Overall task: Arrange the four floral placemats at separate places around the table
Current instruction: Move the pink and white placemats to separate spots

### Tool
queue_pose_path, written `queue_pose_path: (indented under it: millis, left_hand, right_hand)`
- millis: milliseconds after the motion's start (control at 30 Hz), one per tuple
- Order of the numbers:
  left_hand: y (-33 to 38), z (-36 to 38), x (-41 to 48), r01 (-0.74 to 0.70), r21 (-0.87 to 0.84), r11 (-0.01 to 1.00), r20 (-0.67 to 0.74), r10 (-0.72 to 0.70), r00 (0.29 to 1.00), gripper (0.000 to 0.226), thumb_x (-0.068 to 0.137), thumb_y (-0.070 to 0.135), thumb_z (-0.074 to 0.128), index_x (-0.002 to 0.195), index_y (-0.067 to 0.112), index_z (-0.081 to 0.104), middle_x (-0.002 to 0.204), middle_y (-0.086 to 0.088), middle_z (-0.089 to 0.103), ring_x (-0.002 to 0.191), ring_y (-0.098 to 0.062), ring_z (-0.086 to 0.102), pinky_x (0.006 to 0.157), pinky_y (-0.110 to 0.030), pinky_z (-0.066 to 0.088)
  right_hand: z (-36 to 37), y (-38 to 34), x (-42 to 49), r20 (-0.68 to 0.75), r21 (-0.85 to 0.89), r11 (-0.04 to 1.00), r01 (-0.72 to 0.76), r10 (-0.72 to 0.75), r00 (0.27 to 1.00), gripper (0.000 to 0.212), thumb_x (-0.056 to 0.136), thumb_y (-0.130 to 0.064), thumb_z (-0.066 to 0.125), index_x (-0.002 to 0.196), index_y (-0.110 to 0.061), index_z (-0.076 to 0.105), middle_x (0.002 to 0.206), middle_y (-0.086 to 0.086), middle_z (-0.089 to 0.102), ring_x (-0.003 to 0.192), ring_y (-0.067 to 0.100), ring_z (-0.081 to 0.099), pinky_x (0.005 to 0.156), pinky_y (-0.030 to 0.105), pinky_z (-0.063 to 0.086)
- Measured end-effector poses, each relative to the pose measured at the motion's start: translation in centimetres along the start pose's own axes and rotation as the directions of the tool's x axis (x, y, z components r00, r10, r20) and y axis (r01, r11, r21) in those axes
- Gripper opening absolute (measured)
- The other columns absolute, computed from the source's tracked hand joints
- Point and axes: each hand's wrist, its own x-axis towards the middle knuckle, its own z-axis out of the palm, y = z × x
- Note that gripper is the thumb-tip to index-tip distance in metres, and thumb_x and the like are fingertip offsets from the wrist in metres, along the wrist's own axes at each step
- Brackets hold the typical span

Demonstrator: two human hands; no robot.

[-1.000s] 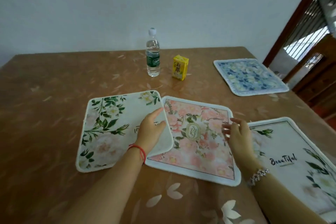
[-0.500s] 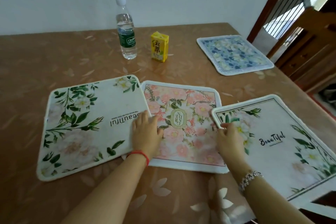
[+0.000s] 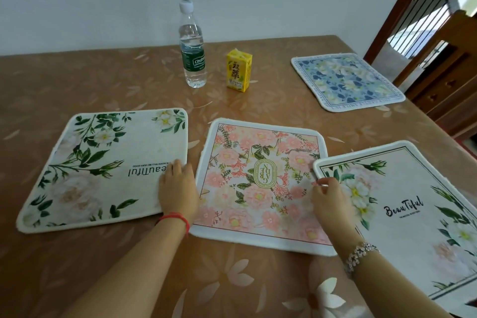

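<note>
Three placemats lie in a row near me. The left white placemat (image 3: 103, 170) with green leaves is separated by a narrow gap from the pink floral placemat (image 3: 260, 183) in the middle. My left hand (image 3: 178, 191) rests flat on the left mat's right edge, fingers apart. The right white placemat (image 3: 402, 214), printed "Beautiful", overlaps the pink mat's right edge. My right hand (image 3: 330, 201) pinches that mat's left edge near its far corner. A blue floral placemat (image 3: 346, 80) lies alone at the far right.
A water bottle (image 3: 192, 44) and a yellow drink carton (image 3: 238, 70) stand at the middle back of the brown table (image 3: 77, 80). A wooden chair (image 3: 446, 59) stands beyond the table's right edge. The right white mat reaches the table's near right edge.
The left white mat has slid left off the pink mat, leaving a gap. The right white mat now overlaps the pink mat's right edge. My view has come closer.
</note>
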Motion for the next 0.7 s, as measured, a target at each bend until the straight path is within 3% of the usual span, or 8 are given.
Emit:
queue_pose_path:
  millis: [100,267,333,400,500,567,633,700]
  left_hand:
    - [1.4,-0.1,0.3,0.099,-0.014,0.995,0.043,-0.098,0.994,0.041,0.09,0.025,0.043,0.125,0.004,0.046,0.14,-0.015,0.043,0.133,-0.032,0.034,0.108,-0.045,0.032]
    - [3.0,0.2,1.5,0.216,-0.199,0.956,0.027,-0.215,0.976,0.061,0.085,0.046,0.052,0.119,-0.005,0.05,0.134,-0.02,0.046,0.13,-0.034,0.036,0.109,-0.047,0.03]
    - [3.0,0.0,2.0,0.248,-0.304,0.92,0.012,-0.256,0.967,0.06,0.084,0.043,0.057,0.116,-0.008,0.053,0.133,-0.022,0.046,0.129,-0.036,0.036,0.11,-0.046,0.028]
    - [3.1,-0.5,2.2,0.173,-0.393,0.903,-0.031,-0.201,0.979,0.046,0.086,0.036,0.058,0.107,-0.005,0.059,0.125,-0.021,0.051,0.121,-0.035,0.041,0.104,-0.045,0.035]
    - [3.6,-1.7,1.4,0.048,-0.587,0.808,-0.043,-0.09,0.995,0.026,0.09,0.024,0.054,0.103,0.001,0.056,0.103,-0.018,0.063,0.089,-0.033,0.058,0.071,-0.041,0.052]
    - [3.4,-2.6,1.0,0.045,-0.676,0.736,-0.025,-0.084,0.996,0.021,0.092,0.02,0.052,0.104,0.003,0.053,0.097,-0.018,0.065,0.07,-0.029,0.058,0.053,-0.034,0.049]
    - [2.5,-3.5,0.9,0.051,-0.72,0.693,-0.027,-0.101,0.995,0.024,0.092,0.015,0.05,0.114,0.008,0.056,0.096,-0.014,0.063,0.066,-0.02,0.053,0.05,-0.028,0.045]
    - [1.1,-4.6,0.8,0.083,-0.76,0.645,-0.011,-0.141,0.99,0.036,0.092,0.009,0.047,0.127,0.013,0.054,0.095,-0.007,0.061,0.069,-0.018,0.052,0.056,-0.029,0.047]
  right_hand:
    - [0.1,0.0,0.1,-0.007,-0.004,1.0,0.018,-0.018,1.0,0.027,0.093,-0.02,0.038,0.115,-0.01,0.049,0.1,0.014,0.064,0.086,0.034,0.062,0.07,0.038,0.048]
    - [0.0,0.4,0.5,0.017,0.028,0.999,0.026,-0.026,1.0,0.027,0.094,-0.021,0.037,0.115,-0.011,0.049,0.098,0.012,0.065,0.077,0.029,0.059,0.066,0.036,0.046]
    - [-0.1,0.6,0.5,0.02,0.036,0.999,0.034,-0.035,0.999,0.026,0.093,-0.02,0.037,0.113,-0.011,0.05,0.095,0.012,0.065,0.073,0.027,0.056,0.064,0.034,0.044]
    - [-0.2,0.7,0.6,0.021,0.037,0.999,0.038,-0.038,0.999,0.026,0.093,-0.02,0.036,0.113,-0.011,0.05,0.093,0.013,0.065,0.073,0.027,0.057,0.063,0.034,0.044]
    - [-0.4,0.4,0.7,0.037,0.041,0.999,0.028,-0.03,0.999,0.026,0.093,-0.021,0.037,0.114,-0.011,0.049,0.093,0.013,0.063,0.078,0.031,0.06,0.067,0.039,0.05]
    - [-0.7,0.1,0.6,0.06,0.051,0.999,0.017,-0.02,0.998,0.024,0.093,-0.022,0.037,0.111,-0.011,0.049,0.09,0.01,0.06,0.078,0.03,0.06,0.072,0.044,0.055]
    - [-0.8,-0.2,0.8,0.068,0.056,0.998,0.018,-0.022,0.997,0.024,0.092,-0.022,0.037,0.11,-0.011,0.048,0.086,0.007,0.058,0.076,0.028,0.06,0.073,0.046,0.054]
    - [-0.9,-0.4,0.9,0.068,0.04,0.999,0.028,-0.031,0.997,0.027,0.093,-0.024,0.037,0.112,-0.01,0.05,0.091,0.009,0.059,0.069,0.021,0.054,0.068,0.037,0.047]
